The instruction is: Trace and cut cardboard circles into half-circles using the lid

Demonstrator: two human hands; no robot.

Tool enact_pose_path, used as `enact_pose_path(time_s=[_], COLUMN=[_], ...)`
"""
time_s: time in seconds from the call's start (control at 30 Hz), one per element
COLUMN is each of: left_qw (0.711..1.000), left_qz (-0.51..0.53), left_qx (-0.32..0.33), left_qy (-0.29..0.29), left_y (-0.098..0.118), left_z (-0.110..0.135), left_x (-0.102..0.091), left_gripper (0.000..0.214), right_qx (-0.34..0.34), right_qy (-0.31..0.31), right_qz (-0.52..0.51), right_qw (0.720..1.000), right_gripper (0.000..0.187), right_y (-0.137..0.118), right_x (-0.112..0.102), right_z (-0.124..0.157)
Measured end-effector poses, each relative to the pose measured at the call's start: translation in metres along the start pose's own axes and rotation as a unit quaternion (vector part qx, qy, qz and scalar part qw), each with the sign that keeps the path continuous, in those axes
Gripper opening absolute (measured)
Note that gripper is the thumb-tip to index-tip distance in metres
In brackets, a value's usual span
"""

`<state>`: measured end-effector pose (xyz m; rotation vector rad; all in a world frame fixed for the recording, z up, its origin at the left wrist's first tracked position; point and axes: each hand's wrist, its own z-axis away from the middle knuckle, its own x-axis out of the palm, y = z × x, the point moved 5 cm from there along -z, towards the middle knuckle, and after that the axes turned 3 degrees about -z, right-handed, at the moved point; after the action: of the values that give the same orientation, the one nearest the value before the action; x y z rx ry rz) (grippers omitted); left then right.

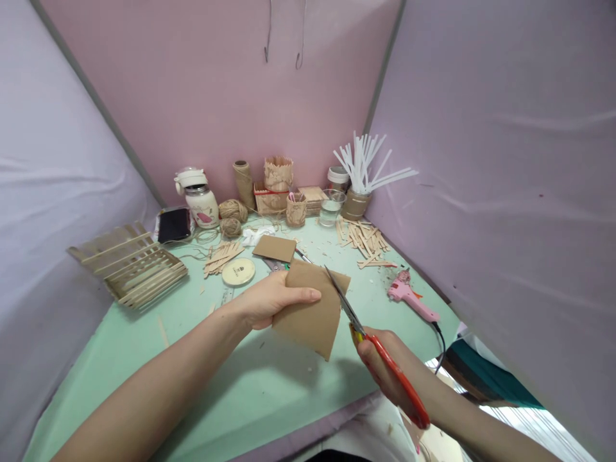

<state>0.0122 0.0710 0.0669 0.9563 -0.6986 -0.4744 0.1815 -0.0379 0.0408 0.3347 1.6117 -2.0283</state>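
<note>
My left hand (269, 301) grips a brown cardboard piece (310, 314) by its left edge, thumb on top, holding it above the green table (250, 385). My right hand (385, 372) is closed round the red handles of a pair of scissors (370, 340). The scissor blades run up along the cardboard's right side, their tips near its top edge. A second, smaller cardboard piece (275, 248) lies flat on the table behind.
A pink glue gun (411, 298) with a black cord lies at the right. Loose wooden sticks (363, 240), twine balls (232, 210), a white bottle (199, 199), a glass (331, 206), a cup of white sticks (359, 192), a stick crate (132, 263) and a round lid (238, 272) stand behind.
</note>
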Motion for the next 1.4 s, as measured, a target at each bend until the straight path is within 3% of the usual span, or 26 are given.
enact_pose_path(time_s=[0.1,0.23,0.37,0.63,1.13,1.4], left_qw=[1.0,1.0,0.999,0.999,0.997,0.993], left_qz=[-0.006,-0.021,-0.027,-0.039,-0.051,-0.1], left_qx=[0.002,-0.009,-0.012,-0.008,-0.006,-0.006], left_qy=[0.002,-0.016,-0.028,-0.033,-0.051,-0.061], left_y=[-0.001,-0.006,-0.007,-0.005,-0.005,-0.004], left_z=[-0.002,-0.004,-0.004,-0.002,-0.001,-0.001], left_x=[-0.001,0.0,0.0,-0.001,-0.002,-0.005], left_gripper=[0.04,0.044,0.043,0.041,0.039,0.039], right_qx=[-0.041,-0.103,-0.101,-0.126,-0.061,-0.039], right_qy=[-0.009,-0.07,-0.103,-0.102,-0.07,-0.046], right_qz=[-0.006,-0.042,-0.052,-0.06,-0.03,0.001], right_qw=[0.999,0.991,0.988,0.985,0.995,0.998], right_gripper=[0.051,0.063,0.066,0.063,0.065,0.052], right_y=[-0.002,-0.017,-0.022,-0.021,-0.012,0.0], right_x=[-0.001,-0.001,-0.002,0.0,0.002,0.001], right_z=[-0.001,0.004,0.007,0.004,0.004,0.004])
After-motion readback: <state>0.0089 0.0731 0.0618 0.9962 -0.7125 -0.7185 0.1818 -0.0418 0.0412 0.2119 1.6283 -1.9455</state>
